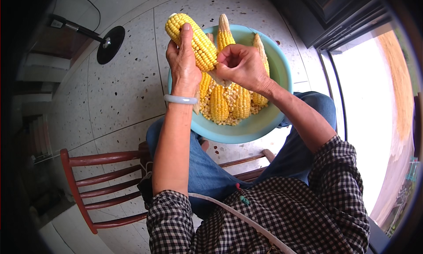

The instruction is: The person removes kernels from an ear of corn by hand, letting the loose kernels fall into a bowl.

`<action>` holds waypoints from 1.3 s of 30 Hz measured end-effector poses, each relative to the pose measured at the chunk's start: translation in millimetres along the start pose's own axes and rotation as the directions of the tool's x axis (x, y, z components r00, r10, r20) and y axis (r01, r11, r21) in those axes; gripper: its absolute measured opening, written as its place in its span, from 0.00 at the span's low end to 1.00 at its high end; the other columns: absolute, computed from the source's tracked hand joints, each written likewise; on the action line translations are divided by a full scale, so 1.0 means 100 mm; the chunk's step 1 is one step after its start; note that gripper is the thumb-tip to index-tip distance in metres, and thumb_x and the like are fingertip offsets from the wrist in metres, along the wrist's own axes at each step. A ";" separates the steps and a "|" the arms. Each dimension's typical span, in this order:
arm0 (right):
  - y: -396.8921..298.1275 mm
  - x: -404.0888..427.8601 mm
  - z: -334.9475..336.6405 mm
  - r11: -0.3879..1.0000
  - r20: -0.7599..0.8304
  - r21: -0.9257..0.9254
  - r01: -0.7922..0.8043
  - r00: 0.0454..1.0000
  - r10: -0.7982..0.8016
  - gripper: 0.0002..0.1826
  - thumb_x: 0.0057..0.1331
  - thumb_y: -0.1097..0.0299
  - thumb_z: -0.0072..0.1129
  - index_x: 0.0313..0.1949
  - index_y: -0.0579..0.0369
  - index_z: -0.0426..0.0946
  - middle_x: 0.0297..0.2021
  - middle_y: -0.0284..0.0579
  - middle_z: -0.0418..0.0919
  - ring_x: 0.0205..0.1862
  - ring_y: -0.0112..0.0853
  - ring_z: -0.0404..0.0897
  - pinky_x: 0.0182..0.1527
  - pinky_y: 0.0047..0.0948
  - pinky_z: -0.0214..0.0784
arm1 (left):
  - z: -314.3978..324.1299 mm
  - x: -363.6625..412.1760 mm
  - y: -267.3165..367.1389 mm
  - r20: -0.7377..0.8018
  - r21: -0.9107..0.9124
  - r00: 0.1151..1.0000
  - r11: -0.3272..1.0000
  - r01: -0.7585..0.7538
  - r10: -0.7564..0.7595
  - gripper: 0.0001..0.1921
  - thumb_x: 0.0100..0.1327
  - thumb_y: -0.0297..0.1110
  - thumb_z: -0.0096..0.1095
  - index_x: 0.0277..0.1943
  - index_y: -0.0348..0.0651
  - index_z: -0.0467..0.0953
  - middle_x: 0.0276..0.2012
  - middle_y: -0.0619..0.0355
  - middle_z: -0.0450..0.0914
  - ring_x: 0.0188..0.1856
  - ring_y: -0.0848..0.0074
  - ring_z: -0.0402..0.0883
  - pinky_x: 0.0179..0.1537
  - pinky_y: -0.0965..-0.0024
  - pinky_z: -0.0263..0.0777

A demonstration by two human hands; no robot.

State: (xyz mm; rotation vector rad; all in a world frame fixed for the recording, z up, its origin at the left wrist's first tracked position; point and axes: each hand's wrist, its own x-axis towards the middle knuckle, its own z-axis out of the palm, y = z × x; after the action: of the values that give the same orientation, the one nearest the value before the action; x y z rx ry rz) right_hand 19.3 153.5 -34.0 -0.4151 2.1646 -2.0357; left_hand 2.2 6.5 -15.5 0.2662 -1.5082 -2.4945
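My left hand (185, 60) grips a thick ear of yellow corn (195, 39), its thumb along the kernels; a pale bangle circles that wrist. At the ear's lower right end is my right hand (239, 63), fingers curled and thumb against the tip, where the fingertips are partly hidden. Both hands are over a turquoise plastic basin (281, 62). Several more corn ears, such as a yellow cob (219, 103) lying at its near side, rest in the basin. Loose corn kernels (231, 92) lie among them. One ear with a pale, narrow tip (224, 27) leans over the far rim.
The basin is by my knees, in blue jeans. A red-brown wooden chair (105, 188) stands at the left. Farther off at the upper left, a round black stand base (111, 45) rests on the speckled tile floor (125, 88). A dark door (317, 12) and bright doorway are at the right.
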 end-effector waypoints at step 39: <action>-0.13 -0.08 -0.05 0.979 -0.007 -0.164 -0.123 0.992 0.124 0.10 0.62 0.71 0.64 0.37 0.67 0.78 0.27 0.40 0.82 0.26 0.20 0.80 0.29 0.18 0.76 | 0.02 0.02 -0.05 0.010 0.086 0.996 0.992 -0.092 0.091 0.28 0.63 0.46 0.68 0.57 0.36 0.68 0.47 0.57 0.75 0.48 0.75 0.76 0.49 0.69 0.75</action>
State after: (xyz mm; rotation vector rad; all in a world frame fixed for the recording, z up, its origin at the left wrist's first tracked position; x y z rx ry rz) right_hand 26.4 159.7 -21.0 -0.2936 2.3033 -1.7994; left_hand -0.7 9.9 -19.6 0.1987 -1.5962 -2.3655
